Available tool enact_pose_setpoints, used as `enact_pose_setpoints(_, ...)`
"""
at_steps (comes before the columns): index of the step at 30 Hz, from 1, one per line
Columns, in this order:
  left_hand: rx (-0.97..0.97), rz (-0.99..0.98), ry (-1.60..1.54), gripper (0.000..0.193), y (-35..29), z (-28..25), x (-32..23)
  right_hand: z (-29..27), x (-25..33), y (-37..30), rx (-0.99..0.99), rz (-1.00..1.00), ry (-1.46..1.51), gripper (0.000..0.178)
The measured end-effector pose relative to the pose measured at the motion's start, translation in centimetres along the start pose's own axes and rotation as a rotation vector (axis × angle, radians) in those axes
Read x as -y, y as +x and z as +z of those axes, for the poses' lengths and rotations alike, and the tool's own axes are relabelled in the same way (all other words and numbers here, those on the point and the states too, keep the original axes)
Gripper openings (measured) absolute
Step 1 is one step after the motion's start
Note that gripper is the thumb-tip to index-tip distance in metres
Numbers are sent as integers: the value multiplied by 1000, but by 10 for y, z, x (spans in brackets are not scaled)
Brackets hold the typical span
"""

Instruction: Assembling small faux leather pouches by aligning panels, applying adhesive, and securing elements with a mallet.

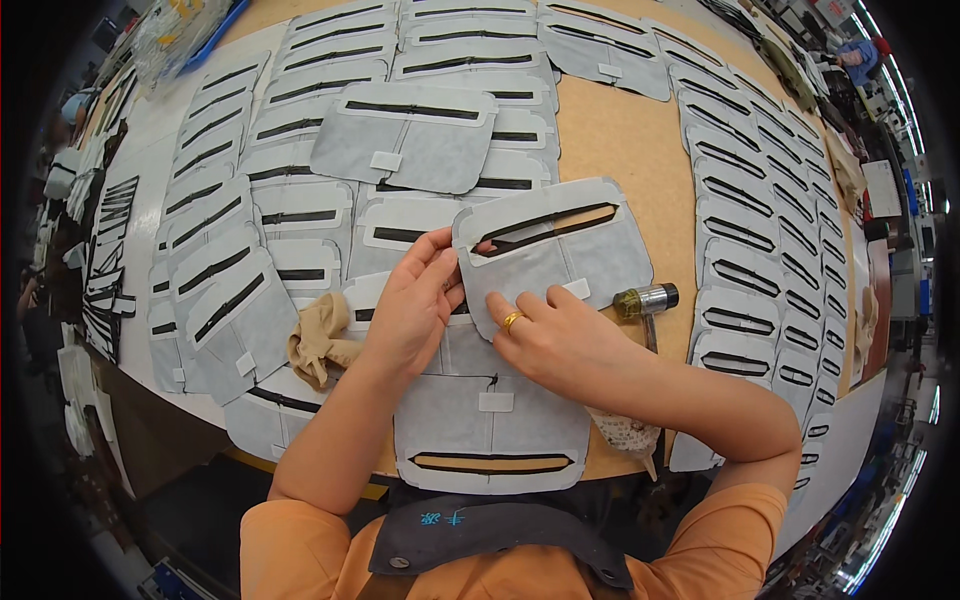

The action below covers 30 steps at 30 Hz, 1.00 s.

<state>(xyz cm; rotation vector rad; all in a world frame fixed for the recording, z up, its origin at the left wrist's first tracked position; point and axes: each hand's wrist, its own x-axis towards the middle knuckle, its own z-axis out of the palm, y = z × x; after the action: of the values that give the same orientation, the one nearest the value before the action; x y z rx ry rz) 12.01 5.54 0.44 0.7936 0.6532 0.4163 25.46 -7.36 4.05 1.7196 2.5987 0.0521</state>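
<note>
A grey fabric panel with a white-backed, black-edged slot is held up in front of me, tilted. My left hand grips its left edge, and a fingertip shows through the slot. Across the panel's lower edge lies my right hand, fingers bent onto it and a gold ring on one; its thumb is hidden. Just below, another grey panel lies with its slot toward me. A mallet with a yellowish and dark head rests right of my right hand.
Many similar panels overlap in rows at left and right on the tan table. One loose panel lies atop the left rows. Beige cloth sits by my left forearm, a patterned pouch under my right.
</note>
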Motion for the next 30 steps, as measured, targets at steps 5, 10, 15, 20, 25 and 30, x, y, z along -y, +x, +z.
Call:
enact_pose_setpoints(5, 42, 31, 4, 27, -2, 4, -2, -5, -6, -2, -13, 24, 69, 10)
enact_pose_setpoints(10, 8, 47, 19, 26, -4, -2, 2, -7, -56, 1, -237, 216, 226, 9)
enact_pose_setpoints(15, 9, 39, 22, 26, -7, 1, 3, 6, -137, -10, -297, 575, 152, 9)
enact_pose_setpoints(20, 69, 15, 26, 32, -8, 5, 0, 29, -207, -3, -170, 816, -48, 18)
enact_pose_setpoints(25, 109, 21, 10, 35, -11, -1, -1, 44, -228, 9, -19, 1054, 11, 42)
enact_pose_setpoints(30, 69, 15, 36, 36, -13, 3, -2, 44, -224, 14, 126, 1045, -52, 46)
